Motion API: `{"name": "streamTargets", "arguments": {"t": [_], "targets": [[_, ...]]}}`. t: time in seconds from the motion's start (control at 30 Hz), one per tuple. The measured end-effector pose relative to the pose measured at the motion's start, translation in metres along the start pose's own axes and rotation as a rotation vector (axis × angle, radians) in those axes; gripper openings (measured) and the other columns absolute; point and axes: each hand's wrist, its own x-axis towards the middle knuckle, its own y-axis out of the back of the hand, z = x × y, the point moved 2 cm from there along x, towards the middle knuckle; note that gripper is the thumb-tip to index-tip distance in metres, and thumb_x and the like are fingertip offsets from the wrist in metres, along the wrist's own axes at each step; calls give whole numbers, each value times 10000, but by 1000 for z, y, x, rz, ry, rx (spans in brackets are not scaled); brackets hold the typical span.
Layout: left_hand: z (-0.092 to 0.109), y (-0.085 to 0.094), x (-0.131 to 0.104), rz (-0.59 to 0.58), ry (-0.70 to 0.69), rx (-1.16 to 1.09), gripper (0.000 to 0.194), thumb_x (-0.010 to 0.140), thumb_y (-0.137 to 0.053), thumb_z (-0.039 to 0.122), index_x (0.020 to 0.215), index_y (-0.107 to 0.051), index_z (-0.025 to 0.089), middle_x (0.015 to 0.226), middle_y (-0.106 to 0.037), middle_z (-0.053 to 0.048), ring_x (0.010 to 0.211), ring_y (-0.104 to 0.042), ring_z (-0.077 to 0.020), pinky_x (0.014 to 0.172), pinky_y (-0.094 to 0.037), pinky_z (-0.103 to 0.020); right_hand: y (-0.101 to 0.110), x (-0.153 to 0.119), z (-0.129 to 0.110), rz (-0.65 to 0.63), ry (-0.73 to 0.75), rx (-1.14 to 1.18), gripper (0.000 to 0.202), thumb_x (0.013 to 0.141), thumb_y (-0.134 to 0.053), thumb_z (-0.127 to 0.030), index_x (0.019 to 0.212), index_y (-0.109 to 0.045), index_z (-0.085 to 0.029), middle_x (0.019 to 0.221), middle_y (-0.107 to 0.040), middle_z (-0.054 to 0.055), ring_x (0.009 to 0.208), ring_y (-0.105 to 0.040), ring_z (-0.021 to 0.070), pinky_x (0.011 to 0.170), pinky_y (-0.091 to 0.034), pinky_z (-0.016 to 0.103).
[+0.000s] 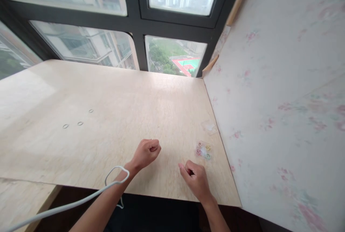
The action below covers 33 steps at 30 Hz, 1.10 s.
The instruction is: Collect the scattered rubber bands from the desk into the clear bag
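My left hand (pixel 147 151) is curled into a fist just above or on the pale wooden tabletop (pixel 151 106), near its front edge. Nothing sticks out of it. To its right, my right hand (pixel 196 181) is loosely closed, thumb towards the left hand, and no object shows in it. Close behind the right hand lies a small clear plastic box (pixel 204 150) with pink, yellow and green rings sorted in its corners. A clear lid-like piece (pixel 209 127) lies beyond the box, by the wall. Three thin greyish rings lie far left, one of them (pixel 80 123) in the middle.
A white cable (pixel 81 200) runs from the lower left and loops by my left forearm. The floral wall (pixel 269 109) bounds the tabletop on the right. Dark window frames (pixel 134 23) stand along the back. A lower wooden surface (pixel 21 198) shows at the left front.
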Motion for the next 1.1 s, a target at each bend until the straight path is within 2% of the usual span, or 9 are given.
{"name": "streamTargets", "arguments": {"t": [0.1,0.2,0.37,0.5,0.7,0.8,0.9,1.0,1.1], "targets": [[-17,24,-22,94,97,28,442,853,-405,325,555,-111,184,527,-111,47,471,-139,-100,480,-171,-275,-3,0,0,5,44,-99,423,885,-511,-300,537,-287,-210,487,-264,-76,425,-271,66,445,-226,224],[-31,40,-42,69,139,48,505,897,-410,387,539,-124,176,518,-113,45,456,-141,-97,481,-170,-282,-12,1,-5,3,46,-74,428,882,-518,-315,550,-266,-216,492,-255,-75,427,-269,70,434,-231,221],[-57,62,-65,51,204,104,539,944,-359,452,508,-200,177,460,-202,41,415,-228,-92,493,-197,-286,-49,18,-47,-73,38,164,431,899,-506,-318,579,-231,-229,503,-246,-74,434,-273,74,424,-254,217],[-72,78,-75,38,186,164,513,969,-285,447,529,-353,191,456,-413,9,429,-378,-111,501,-216,-290,-94,56,-100,-177,71,327,396,891,-524,-362,582,-319,-223,507,-325,-66,449,-327,79,437,-282,217],[-76,83,-86,-59,55,249,574,998,-194,416,610,-540,172,540,-599,-38,464,-526,-136,495,-276,-256,-170,144,-156,-384,-68,536,332,864,-524,-514,758,-480,-202,444,-433,-92,339,-330,59,345,-243,171],[-73,81,-91,-135,-23,318,574,995,-202,428,652,-578,163,552,-625,-48,467,-569,-159,502,-327,-255,-207,177,-183,-519,45,389,316,908,-444,-484,871,-536,-184,473,-512,-72,335,-389,65,357,-296,164],[-72,81,-93,-154,-46,337,559,998,-197,426,685,-581,165,553,-629,-45,478,-601,-176,502,-357,-260,-242,198,-212,-676,260,41,286,931,-417,-386,1069,-557,-178,559,-606,-50,409,-508,79,454,-393,171],[-72,82,-95,-158,-51,341,530,997,-211,437,722,-579,174,564,-637,-38,493,-621,-188,490,-364,-261,-271,214,-234,-737,349,-134,336,897,-473,-300,1202,-543,-178,616,-666,-34,500,-584,98,568,-438,194],[-73,82,-98,-176,-47,351,504,994,-222,447,746,-572,181,571,-645,-35,497,-628,-195,478,-362,-258,-293,226,-247,-755,387,-258,372,865,-481,-226,1224,-567,-181,622,-683,-14,595,-627,134,628,-446,221]]}}
